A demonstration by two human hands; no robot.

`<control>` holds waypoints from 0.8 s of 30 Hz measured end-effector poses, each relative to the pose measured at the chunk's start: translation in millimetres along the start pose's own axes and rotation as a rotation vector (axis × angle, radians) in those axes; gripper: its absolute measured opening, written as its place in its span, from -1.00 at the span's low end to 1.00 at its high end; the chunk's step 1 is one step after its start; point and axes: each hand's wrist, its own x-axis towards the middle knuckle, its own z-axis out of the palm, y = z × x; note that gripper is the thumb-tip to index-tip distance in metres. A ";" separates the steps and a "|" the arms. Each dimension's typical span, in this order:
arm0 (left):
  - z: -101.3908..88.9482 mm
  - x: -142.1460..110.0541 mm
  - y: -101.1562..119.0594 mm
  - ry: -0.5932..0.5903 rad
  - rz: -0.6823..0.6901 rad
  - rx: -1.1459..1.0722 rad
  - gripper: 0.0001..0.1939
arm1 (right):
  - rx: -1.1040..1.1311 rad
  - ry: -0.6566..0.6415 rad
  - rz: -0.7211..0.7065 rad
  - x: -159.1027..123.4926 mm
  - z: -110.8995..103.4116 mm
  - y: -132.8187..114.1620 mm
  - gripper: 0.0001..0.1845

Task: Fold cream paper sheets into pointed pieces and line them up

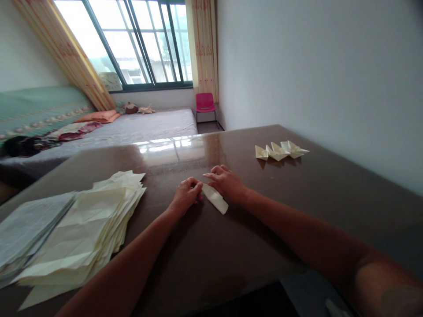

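Folded paper sits mid-table between my two hands, pale cream, narrow, slanted: upper end up at the fingertips, lower end loose, pointing toward me and a bit right. I can't tell if it lies flat on the wood or is slightly lifted.

Left hand: I have thumb and forefinger closed together at the paper's upper end, a pinch on the tip, rest of the fingers curled in. Most of the paper runs out to the right of that pinch, clear of the left palm.

Right hand: just beyond the paper and on its right, fingers partly open and bent, forefinger reaching left above the upper end toward the left fingertips. Thumb side is hidden from me, so I can't tell if it grips or only touches the paper's edge.

Under it all, brown glossy table, window light reflecting at the far side. Left of my left arm, a loose pile of cream sheets, creased, edges uneven; next to it, further left, a greyish-white paper stack. Far right on the table, a row of folded paper shapes, pointed, close together, well apart from my hands.

Past the table: bed with orange pillow, pink chair, window, patterned curtain
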 end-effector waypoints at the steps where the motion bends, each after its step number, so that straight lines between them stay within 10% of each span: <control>1: -0.3 0.3 -0.3 0.002 -0.006 0.007 -0.75 | -0.011 -0.007 -0.019 -2.7 -2.8 -2.6 -0.66; 12: -0.6 -2.1 2.8 -0.043 0.041 -0.066 -0.81 | -0.012 -0.205 -0.008 -11.0 -5.5 -3.9 -0.30; 24: -1.4 -5.7 5.2 -0.230 0.121 -0.209 -0.64 | 0.555 -0.369 -0.027 -3.7 -11.1 18.7 -0.49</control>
